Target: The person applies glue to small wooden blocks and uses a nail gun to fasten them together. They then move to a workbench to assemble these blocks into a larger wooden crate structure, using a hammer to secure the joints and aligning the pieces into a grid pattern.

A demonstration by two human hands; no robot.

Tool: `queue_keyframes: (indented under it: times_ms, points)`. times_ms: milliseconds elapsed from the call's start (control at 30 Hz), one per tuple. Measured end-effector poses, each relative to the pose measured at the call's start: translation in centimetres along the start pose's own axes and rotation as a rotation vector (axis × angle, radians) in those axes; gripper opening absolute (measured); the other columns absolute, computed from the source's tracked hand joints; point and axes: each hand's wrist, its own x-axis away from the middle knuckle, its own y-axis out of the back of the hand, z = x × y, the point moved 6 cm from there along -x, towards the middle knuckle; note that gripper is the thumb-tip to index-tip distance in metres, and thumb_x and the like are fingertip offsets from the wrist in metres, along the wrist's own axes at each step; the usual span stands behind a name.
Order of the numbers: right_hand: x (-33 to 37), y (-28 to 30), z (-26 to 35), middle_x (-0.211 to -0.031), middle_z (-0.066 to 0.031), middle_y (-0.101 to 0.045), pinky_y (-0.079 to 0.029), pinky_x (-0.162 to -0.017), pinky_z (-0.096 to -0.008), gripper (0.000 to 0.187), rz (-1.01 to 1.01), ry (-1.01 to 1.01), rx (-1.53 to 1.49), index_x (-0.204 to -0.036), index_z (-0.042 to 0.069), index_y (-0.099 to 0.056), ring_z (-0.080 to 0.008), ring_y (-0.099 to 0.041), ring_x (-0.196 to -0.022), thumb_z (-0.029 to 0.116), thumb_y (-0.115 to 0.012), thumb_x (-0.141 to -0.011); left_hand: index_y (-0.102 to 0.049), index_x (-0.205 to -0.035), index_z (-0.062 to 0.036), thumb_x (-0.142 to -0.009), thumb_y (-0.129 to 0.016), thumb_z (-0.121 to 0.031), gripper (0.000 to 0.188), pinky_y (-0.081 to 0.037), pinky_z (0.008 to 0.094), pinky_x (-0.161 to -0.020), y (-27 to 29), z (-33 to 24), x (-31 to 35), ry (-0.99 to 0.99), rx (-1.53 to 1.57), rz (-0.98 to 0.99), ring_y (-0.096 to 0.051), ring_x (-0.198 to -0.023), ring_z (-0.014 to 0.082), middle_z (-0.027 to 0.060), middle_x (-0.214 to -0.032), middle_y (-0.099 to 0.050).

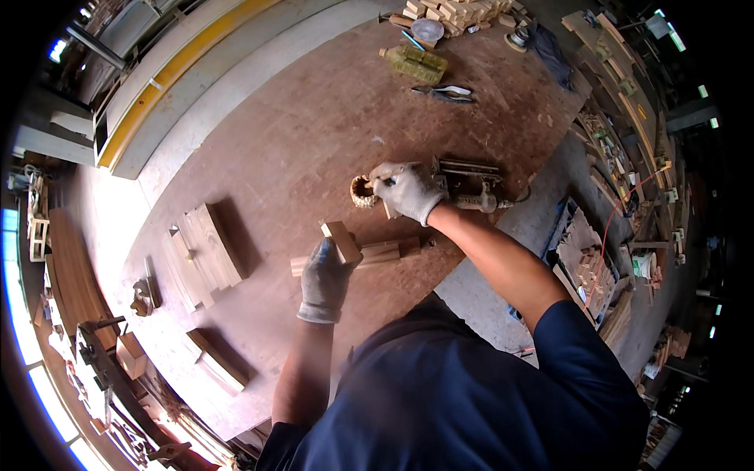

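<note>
In our gloved left hand (324,276) we pinch a small wooden block (341,240) between thumb and fingers, at the near middle of the brown table (298,149), beside wooden strips (382,253). Our gloved right hand (404,191), farther off and to the right, has its fingers bunched at a round crusted pot (360,199); we cannot tell what they pinch. Pliers (450,93) lie at the far side.

The gloved left hand (325,281) held a wooden block (340,241) near wooden strips (383,254) on the brown worktop (306,149), while the gloved right hand (407,191) was at a crusted round pot (361,198). Farther off, pliers (453,97) lay near a yellowish plastic bottle (416,64) on its side.
</note>
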Motion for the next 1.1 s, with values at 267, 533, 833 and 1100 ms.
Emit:
queue_keyframes:
  times_ms: [267, 533, 833, 1100]
  points:
    - [0.3, -1.2, -1.8, -0.09, -0.0194, -0.077, -0.06, -0.078, -0.0477, 0.022, -0.033, -0.136, 0.055, -0.092, 0.008, -0.077, -0.0397, -0.076, -0.088, 0.029, -0.069, -0.096, -0.075, -0.12, -0.0062, -0.09, -0.083, -0.015, 0.033, -0.06, 0.0407, -0.092, 0.0, 0.1, -0.6, -0.021, -0.045, -0.017, -0.075, -0.107, 0.032, 0.0115, -0.117, -0.078]
    - [0.4, -2.2, -3.3, -0.088, -0.0215, -0.077, -0.06, -0.079, -0.047, 0.025, -0.02, -0.34, -0.059, -0.097, 0.008, -0.08, -0.039, -0.078, -0.087, 0.031, -0.067, -0.097, -0.056, -0.147, -0.0012, -0.111, -0.059, -0.03, 0.047, -0.061, 0.0479, -0.1, 0.6, -0.2, -0.8, -0.165, -0.595, 0.144, -0.072, -0.117, 0.0345, 0.0195, -0.136, -0.069]
    - [0.9, -3.4, -5.6, -0.087, -0.0174, -0.079, -0.06, -0.075, -0.0439, 0.023, -0.088, -0.411, -0.192, -0.098, 0.006, -0.08, -0.0309, -0.079, -0.081, 0.027, -0.07, -0.097, -0.071, -0.127, -0.0052, -0.098, -0.076, -0.022, 0.034, -0.06, 0.0409, -0.092, -0.2, 0.2, -1.1, 0.036, -0.017, 0.047, -0.075, -0.109, 0.0324, 0.0135, -0.121, -0.077]
    - [3.1, 2.2, -1.0, -0.09, -0.0089, -0.079, -0.06, -0.06, -0.0287, 0.015, -0.215, -0.507, -0.567, -0.11, 0.001, -0.075, -0.0152, -0.075, -0.07, 0.014, -0.068, -0.107, -0.054, -0.15, 0.0038, -0.116, -0.052, -0.034, 0.051, -0.06, 0.0484, -0.1, 1.8, -0.6, -2.8, -0.161, -0.614, 0.136, -0.07, -0.117, 0.0357, 0.0217, -0.132, -0.069]
